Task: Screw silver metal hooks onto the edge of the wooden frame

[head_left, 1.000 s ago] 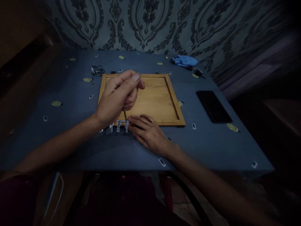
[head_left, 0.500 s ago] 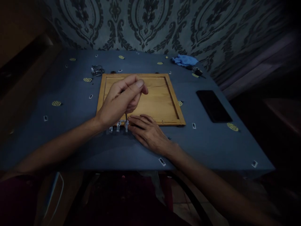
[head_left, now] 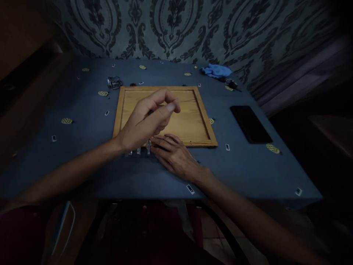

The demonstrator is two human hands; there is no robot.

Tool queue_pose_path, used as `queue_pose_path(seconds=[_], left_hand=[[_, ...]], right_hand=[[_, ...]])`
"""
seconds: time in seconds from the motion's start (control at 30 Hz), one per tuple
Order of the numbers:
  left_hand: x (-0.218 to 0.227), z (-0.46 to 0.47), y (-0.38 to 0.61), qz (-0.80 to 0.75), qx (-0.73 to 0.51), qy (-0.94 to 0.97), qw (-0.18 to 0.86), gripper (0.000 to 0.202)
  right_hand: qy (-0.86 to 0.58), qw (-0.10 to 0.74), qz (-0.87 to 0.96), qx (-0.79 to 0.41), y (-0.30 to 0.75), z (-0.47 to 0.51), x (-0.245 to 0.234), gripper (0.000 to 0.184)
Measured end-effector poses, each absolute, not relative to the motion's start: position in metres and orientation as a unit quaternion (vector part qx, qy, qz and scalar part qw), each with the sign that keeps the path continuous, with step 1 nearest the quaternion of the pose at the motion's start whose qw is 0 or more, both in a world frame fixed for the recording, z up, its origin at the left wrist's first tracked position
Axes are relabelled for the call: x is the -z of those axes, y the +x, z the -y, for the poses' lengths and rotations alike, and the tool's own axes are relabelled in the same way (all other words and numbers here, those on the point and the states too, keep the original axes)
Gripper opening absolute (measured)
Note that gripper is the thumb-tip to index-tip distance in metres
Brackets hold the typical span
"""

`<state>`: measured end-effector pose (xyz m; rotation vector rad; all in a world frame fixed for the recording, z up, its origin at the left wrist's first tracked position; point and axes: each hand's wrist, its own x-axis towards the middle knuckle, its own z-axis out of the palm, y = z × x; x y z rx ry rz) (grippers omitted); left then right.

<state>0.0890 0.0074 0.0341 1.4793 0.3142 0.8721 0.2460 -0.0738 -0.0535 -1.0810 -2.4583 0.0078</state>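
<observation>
My left hand (head_left: 146, 121) is closed round the handle of a thin dark tool, likely a small screwdriver, held upright with its tip down on a small metal part (head_left: 139, 150) at the near edge of a shallow wooden tray (head_left: 201, 110). The tool's shaft is mostly hidden by my fingers. My right hand (head_left: 172, 152) lies flat on the blue table, fingers stretched out and pressed against the right end of the metal part.
A black phone (head_left: 250, 124) lies right of the tray. A blue cloth (head_left: 216, 70) and a small dark object (head_left: 231, 84) sit at the far right. A metal clip (head_left: 113, 82) lies at the far left. Small stickers and yellow discs dot the blue table (head_left: 82, 147).
My left hand has sunk and shifted slightly right over the metal part, its thumb and fingers turning on the tool. My right hand has stayed put.
</observation>
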Motion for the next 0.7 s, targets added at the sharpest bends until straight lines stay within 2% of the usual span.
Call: queue_pose_path(seconds=[0.17,0.4,0.57,0.7], left_hand=[[-0.034,-0.002,0.091,-0.168,-0.372,0.669,0.62,0.022],[-0.026,0.0,0.1,-0.181,-0.455,0.58,0.652,0.04],[-0.027,-0.007,0.097,-0.158,-0.42,0.618,0.645,0.041],[-0.032,-0.014,0.094,-0.108,-0.349,0.633,0.682,0.037]], right_hand=[[-0.389,0.226,0.893,-0.008,0.247,0.073,0.055,0.03],[-0.398,0.226,0.889,-0.008,0.247,0.073,0.058,0.029],[-0.394,0.229,0.89,-0.016,0.247,0.073,0.056,0.03],[-0.392,0.23,0.891,-0.01,0.247,0.074,0.056,0.03]])
